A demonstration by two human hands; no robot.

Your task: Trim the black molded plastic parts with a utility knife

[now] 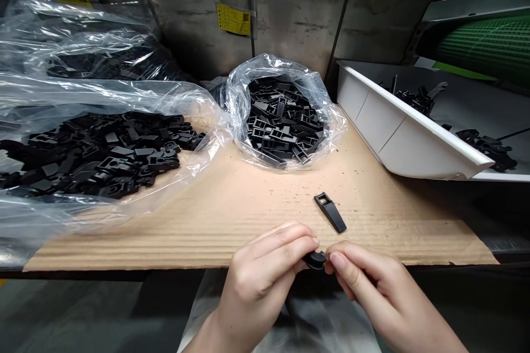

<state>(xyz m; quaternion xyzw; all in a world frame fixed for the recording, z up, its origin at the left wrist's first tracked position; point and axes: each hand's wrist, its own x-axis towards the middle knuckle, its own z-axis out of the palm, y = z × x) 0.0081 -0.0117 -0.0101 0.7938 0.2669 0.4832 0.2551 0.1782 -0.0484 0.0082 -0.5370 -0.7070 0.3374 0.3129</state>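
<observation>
Left hand (265, 278) grasping a black part (315, 261) at the front edge of the cardboard (165, 240); right hand (379, 289) with thumb and fingertips drawn together at the part's right end, its grip too hidden to tell. Beyond, a loose black clip (330, 213) lies flat. Behind, an open bag (237, 107) of black pieces; at right, a white tray (393, 135).

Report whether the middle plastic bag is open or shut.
Open: the plastic bag has its rim spread wide around black parts, which show uncovered.
</observation>
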